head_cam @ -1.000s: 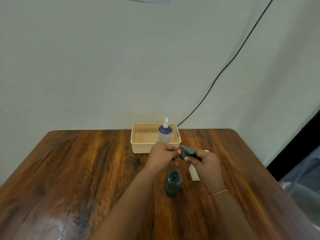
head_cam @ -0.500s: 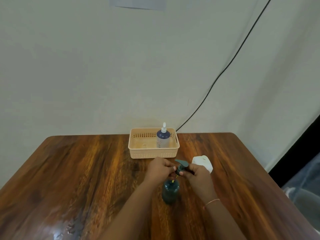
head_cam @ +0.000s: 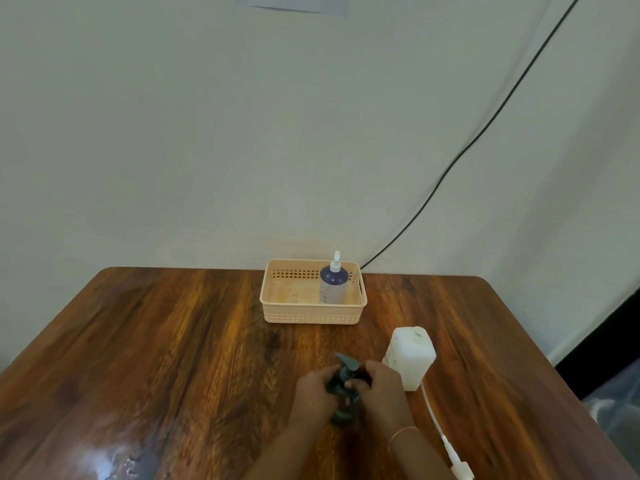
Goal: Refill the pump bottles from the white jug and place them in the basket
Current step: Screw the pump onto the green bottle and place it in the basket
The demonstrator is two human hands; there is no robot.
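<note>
Wooden table (head_cam: 173, 341), pale wall (head_cam: 242, 133) — left hand (head_cam: 313, 393), right hand (head_cam: 384, 386) grip pump bottle (head_cam: 347, 367).

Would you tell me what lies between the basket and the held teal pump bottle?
Nothing: in the head view, only bare table separates basket from teal pump bottle.

A glossy wooden worktop (head_cam: 173, 341) with rounded corners is seen. A peach plastic basket (head_cam: 313, 317) is set at its far edge, a white jug (head_cam: 410, 358) nearer on the right, and a dark green pump bottle (head_cam: 341, 415) just left of the jug. A white pump with its tube (head_cam: 446, 445) is laid at the front right.
</note>
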